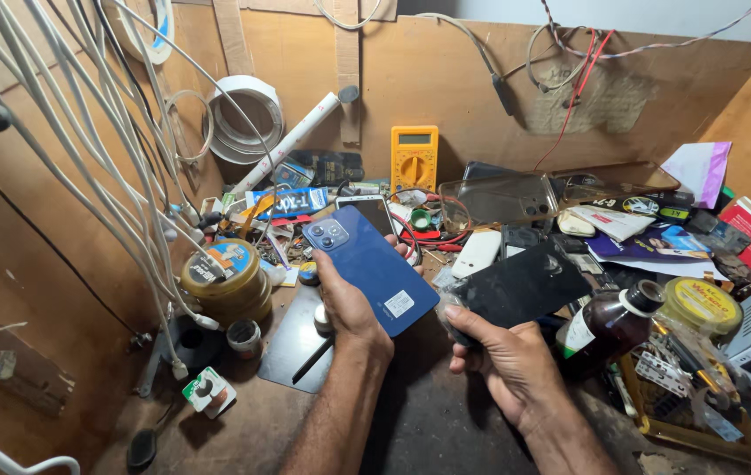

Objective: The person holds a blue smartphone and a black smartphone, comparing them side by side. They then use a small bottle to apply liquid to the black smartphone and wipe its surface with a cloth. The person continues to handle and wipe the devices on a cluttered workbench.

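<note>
My left hand (351,308) grips a blue smartphone (367,264), back side up, with its camera cluster at the upper left and a small white sticker near the lower right. My right hand (503,356) holds a thin black rectangular sheet (521,286) by its lower left corner, just right of the phone. Both hands hover over a cluttered wooden workbench (428,422).
A yellow multimeter (414,157) leans on the back wall. A round tin (228,280) and white cables (112,176) are at the left. A brown bottle (608,324), a yellow-lidded jar (701,305), clear phone cases (499,198) and papers crowd the right.
</note>
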